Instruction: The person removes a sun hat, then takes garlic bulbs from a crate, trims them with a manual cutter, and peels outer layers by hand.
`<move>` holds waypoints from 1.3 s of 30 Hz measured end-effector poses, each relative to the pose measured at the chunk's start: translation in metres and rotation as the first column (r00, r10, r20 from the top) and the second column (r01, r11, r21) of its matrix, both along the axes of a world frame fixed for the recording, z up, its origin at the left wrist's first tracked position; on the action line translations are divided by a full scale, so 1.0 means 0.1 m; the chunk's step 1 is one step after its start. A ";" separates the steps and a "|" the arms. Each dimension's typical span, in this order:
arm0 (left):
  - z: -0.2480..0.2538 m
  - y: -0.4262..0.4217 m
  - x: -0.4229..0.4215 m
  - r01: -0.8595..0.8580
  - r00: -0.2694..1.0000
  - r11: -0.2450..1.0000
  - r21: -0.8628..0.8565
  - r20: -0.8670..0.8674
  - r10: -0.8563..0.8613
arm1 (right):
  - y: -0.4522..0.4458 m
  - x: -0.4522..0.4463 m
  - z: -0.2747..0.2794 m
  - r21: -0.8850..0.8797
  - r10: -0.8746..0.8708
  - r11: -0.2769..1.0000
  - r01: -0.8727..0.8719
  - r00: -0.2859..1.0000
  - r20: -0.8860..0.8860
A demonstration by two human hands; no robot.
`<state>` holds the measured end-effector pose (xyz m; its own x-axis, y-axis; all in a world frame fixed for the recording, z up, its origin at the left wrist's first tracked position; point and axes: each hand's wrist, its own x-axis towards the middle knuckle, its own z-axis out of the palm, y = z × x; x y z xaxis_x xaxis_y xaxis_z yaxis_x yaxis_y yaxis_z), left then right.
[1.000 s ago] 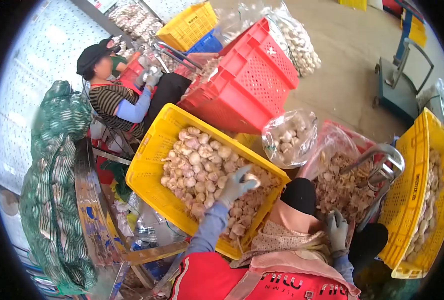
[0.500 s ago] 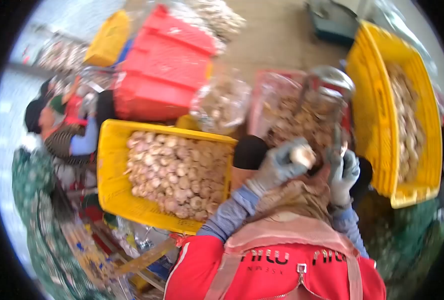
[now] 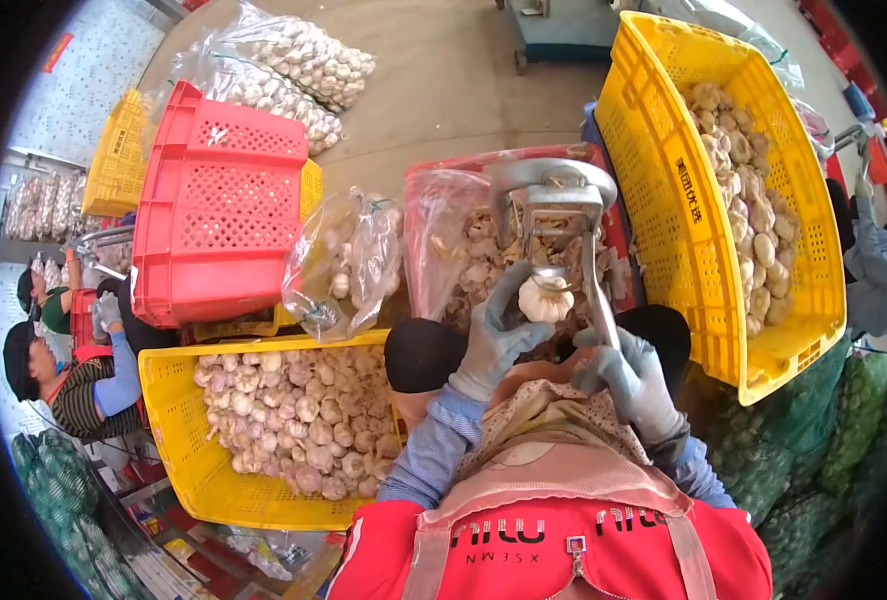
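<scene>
One garlic bulb (image 3: pixel 546 301): now at the metal tool (image 3: pixel 554 176), where half a second ago the left hand held it short of there; handling has shifted to the tool.
Left hand (image 3: pixel 494 342): grip part-curled, fingertips and thumb against the bulb.
Right hand (image 3: pixel 636 382): grip closed round the lever (image 3: pixel 601 300).
Husks (image 3: pixel 469 285): heaped beneath the tool.
Yellow crates: one left (image 3: pixel 179 445), one right (image 3: pixel 669 180), both holding bulbs.
Room: bare floor (image 3: pixel 444 90) ahead; a co-worker (image 3: pixel 94 395) at far left.
</scene>
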<state>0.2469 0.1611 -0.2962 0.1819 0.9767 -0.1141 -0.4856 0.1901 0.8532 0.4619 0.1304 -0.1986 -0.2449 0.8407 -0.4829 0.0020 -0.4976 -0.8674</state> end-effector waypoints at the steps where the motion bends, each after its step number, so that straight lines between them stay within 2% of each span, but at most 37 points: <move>1: 0.03 0.02 0.00 0.026 0.999 0.999 -0.036 0.020 -0.025 | 0.00 0.01 -0.03 -0.013 0.003 1.000 -0.003 1.000 0.002; 3: 0.07 0.01 0.04 0.002 0.999 0.999 -0.039 0.050 0.000 | -0.01 -0.01 0.05 -0.001 -0.009 1.000 0.009 1.000 -0.005; 5: 0.12 -0.02 0.07 -0.020 0.983 0.992 -0.124 0.178 0.042 | 0.00 -0.01 0.15 -0.072 -0.011 0.997 0.009 1.000 -0.026; 6: 0.16 -0.02 0.08 -0.020 0.983 0.991 -0.130 0.176 0.043 | 0.02 0.00 0.26 -0.059 0.029 0.998 -0.029 1.000 0.000; 8: 0.24 -0.02 0.10 -0.031 0.996 0.991 -0.133 0.083 0.042 | 0.00 0.03 0.35 -0.060 0.004 0.998 -0.008 0.998 -0.057; 10: 0.27 -0.04 0.09 -0.030 0.997 0.988 -0.150 0.063 0.040 | 0.02 0.00 0.42 -0.081 0.005 0.997 -0.009 0.999 -0.044; 12: 0.27 -0.04 0.08 -0.029 0.998 0.987 -0.161 0.046 0.037 | 0.03 -0.02 0.38 -0.130 0.010 0.991 -0.009 1.000 0.011; 14: 0.24 -0.03 0.08 -0.019 0.999 0.981 -0.195 0.021 0.024 | 0.02 -0.04 0.34 -0.102 0.018 0.995 -0.012 0.998 0.055; 16: 0.19 -0.02 0.09 -0.005 1.000 0.983 -0.185 0.020 0.009 | 0.02 -0.04 0.32 -0.073 0.025 0.997 -0.018 0.995 0.099; 21: 0.14 -0.03 0.11 0.003 0.999 0.976 -0.218 0.040 0.005 | 0.03 -0.04 0.34 -0.133 0.005 0.991 0.003 0.998 0.055; 23: 0.11 -0.03 0.12 -0.018 0.989 0.977 -0.211 0.138 0.048 | 0.03 -0.02 0.32 -0.127 0.009 0.992 -0.002 0.998 0.055; 31: 0.10 0.08 0.01 0.033 0.993 0.977 -0.209 0.118 -0.008 | 0.04 -0.04 0.03 -0.126 0.011 0.992 -0.010 1.000 0.008; 33: 0.01 0.06 0.03 0.005 0.995 0.990 -0.140 0.097 0.008 | 0.06 -0.09 -0.28 0.067 -0.004 0.998 0.002 0.999 0.032; 34: -0.01 0.06 0.05 0.004 0.995 0.991 -0.132 0.097 0.009 | 0.07 -0.07 -0.55 0.240 -0.021 0.971 -0.009 0.992 0.123; 36: -0.01 0.08 0.06 -0.023 0.997 0.999 -0.044 0.073 0.026 | 0.18 0.05 -0.93 0.555 -0.019 0.804 -0.216 0.922 0.386; 37: -0.04 0.06 0.10 -0.040 0.996 0.994 -0.098 0.077 0.048 | 0.25 0.12 -1.19 0.512 -0.004 0.834 -0.207 0.925 0.380; 38: -0.02 0.08 0.10 0.007 0.997 0.997 -0.078 0.073 -0.001 | 0.41 0.09 -1.28 0.619 -0.013 0.741 -0.260 0.917 0.399; 39: 0.05 0.11 0.10 -0.029 0.991 0.998 -0.053 0.130 0.035 | 0.36 0.12 -1.42 0.605 -0.013 0.759 -0.240 0.924 0.382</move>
<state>0.2571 0.1721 -0.2916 0.1670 0.9758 -0.1411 -0.5987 0.2141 0.7718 0.4743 0.1662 -0.3404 -0.2838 0.9557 0.0781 0.3797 0.1868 -0.9060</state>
